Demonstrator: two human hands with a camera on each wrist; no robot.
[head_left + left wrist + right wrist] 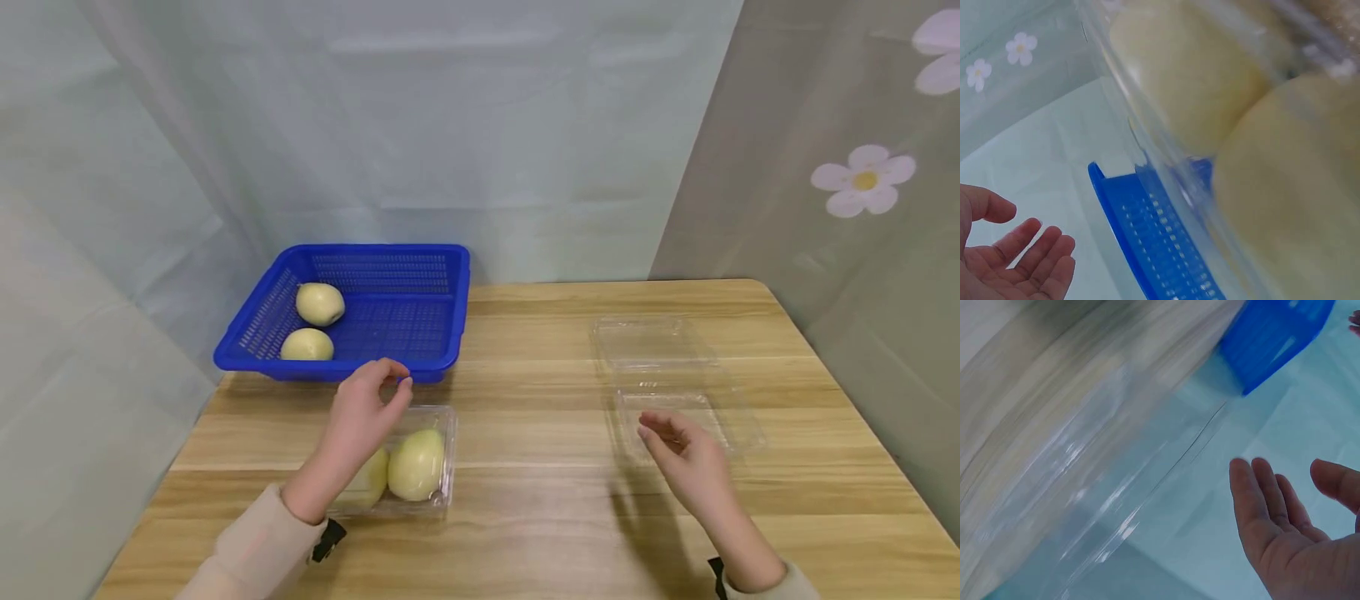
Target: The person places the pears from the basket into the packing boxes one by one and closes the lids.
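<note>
My left hand is raised over the clear plastic clamshell box, fingers loosely bent and holding nothing. Two large pale yellow-green fruits, pear-like, show in that box; one fruit is at its right side, the other partly hidden by my forearm. In the left wrist view, the thumb and fingers stand apart. My right hand hovers at the front of a second clear clamshell box, lying open with its lid back and no fruit inside. In the right wrist view, its fingers are nearly straight, away from the thumb.
Behind the fruit-filled box stands a blue plastic basket. Two pale fruits lie at its left side, one fruit behind the other. The wooden table carries everything, with a pale curtain hanging along its back and sides.
</note>
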